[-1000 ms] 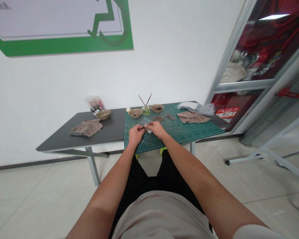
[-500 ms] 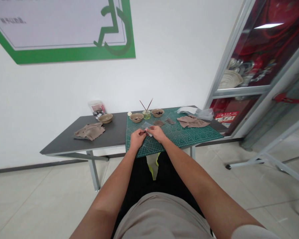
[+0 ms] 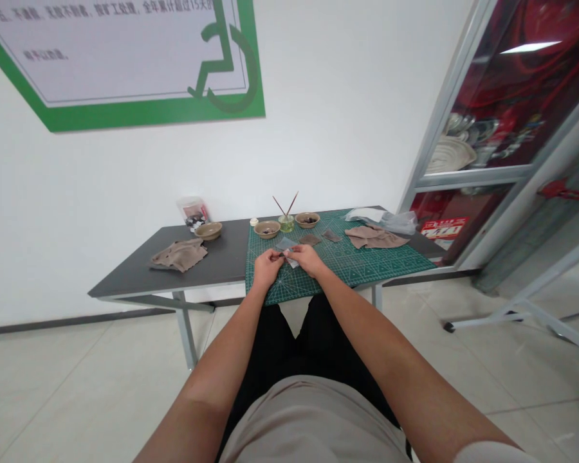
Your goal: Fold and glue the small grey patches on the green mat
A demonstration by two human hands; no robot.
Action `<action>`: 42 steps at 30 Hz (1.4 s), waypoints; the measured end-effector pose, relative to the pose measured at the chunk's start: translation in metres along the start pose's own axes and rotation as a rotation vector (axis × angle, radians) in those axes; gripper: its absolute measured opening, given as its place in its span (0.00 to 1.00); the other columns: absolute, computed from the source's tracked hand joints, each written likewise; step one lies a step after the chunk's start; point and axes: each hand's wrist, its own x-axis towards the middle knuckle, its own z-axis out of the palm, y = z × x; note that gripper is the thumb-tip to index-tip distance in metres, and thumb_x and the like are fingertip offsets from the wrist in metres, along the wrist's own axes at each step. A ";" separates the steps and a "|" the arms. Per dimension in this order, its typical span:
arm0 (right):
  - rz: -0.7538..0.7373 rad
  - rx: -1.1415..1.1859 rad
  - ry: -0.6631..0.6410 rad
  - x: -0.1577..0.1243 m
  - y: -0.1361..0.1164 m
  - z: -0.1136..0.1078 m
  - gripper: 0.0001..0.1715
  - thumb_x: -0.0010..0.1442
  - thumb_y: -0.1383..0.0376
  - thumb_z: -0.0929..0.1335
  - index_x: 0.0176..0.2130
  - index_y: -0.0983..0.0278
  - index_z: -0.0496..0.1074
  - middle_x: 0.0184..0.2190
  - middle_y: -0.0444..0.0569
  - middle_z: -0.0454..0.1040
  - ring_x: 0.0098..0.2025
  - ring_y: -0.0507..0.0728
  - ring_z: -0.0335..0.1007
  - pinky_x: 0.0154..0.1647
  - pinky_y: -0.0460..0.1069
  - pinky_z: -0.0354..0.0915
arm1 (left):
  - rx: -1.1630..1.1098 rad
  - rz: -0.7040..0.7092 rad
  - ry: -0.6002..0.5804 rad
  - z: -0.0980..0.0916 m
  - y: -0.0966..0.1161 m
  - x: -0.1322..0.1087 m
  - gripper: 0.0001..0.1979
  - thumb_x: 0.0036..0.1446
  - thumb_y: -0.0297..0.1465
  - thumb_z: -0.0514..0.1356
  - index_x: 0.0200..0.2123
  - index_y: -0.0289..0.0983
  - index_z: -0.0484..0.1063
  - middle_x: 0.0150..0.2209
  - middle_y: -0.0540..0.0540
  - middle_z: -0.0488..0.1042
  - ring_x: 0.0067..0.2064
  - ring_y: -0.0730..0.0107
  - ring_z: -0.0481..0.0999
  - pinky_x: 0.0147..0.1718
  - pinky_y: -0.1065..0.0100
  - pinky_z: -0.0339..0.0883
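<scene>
Over the green cutting mat point(image 3: 347, 273), my left hand point(image 3: 267, 267) and my right hand point(image 3: 309, 258) meet, both closed in a pinch. A small whitish piece point(image 3: 292, 262) shows below my right fingers, which grip it. Between the fingertips of my left hand is something small and dark, too small to name. Just beyond the hands lies a bluish translucent sheet point(image 3: 285, 243), partly hidden by the fingers. Two small brown-grey mesh-like pieces, a nearer one point(image 3: 309, 240) and a farther-right one point(image 3: 332, 236), rest flat on the mat.
Along the back stand a bowl point(image 3: 267, 229), a glass jar point(image 3: 286, 224) with two thin sticks, and another bowl point(image 3: 307, 220) with dark bits. A brown cloth point(image 3: 375, 236) and clear plastic bag point(image 3: 390, 220) lie right. Left are a bowl point(image 3: 208, 231), plastic tub point(image 3: 193, 212) and cloth point(image 3: 179, 255).
The view has shifted slightly, so everything appears a little to the right. My hands stay pinched together in the same spot over the mat, with only slight finger movement.
</scene>
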 end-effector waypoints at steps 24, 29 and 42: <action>0.002 -0.014 0.050 0.003 0.002 0.001 0.26 0.37 0.51 0.78 0.27 0.69 0.76 0.21 0.47 0.75 0.23 0.51 0.66 0.27 0.46 0.59 | -0.025 0.038 -0.007 0.000 0.001 -0.002 0.05 0.51 0.32 0.61 0.25 0.36 0.72 0.25 0.50 0.75 0.28 0.71 0.72 0.30 0.71 0.62; -0.006 -0.040 0.044 0.002 0.002 0.000 0.25 0.39 0.51 0.77 0.28 0.69 0.76 0.23 0.48 0.76 0.24 0.52 0.67 0.27 0.46 0.59 | -0.019 0.034 -0.013 0.001 -0.002 -0.002 0.06 0.51 0.33 0.61 0.26 0.36 0.72 0.26 0.50 0.75 0.29 0.71 0.73 0.31 0.71 0.63; -0.003 -0.044 0.017 0.003 0.003 -0.001 0.24 0.40 0.51 0.77 0.28 0.69 0.76 0.23 0.48 0.75 0.25 0.52 0.67 0.29 0.46 0.60 | 0.028 0.042 -0.015 0.001 -0.002 -0.001 0.05 0.52 0.31 0.61 0.26 0.37 0.72 0.25 0.51 0.75 0.29 0.71 0.73 0.32 0.70 0.63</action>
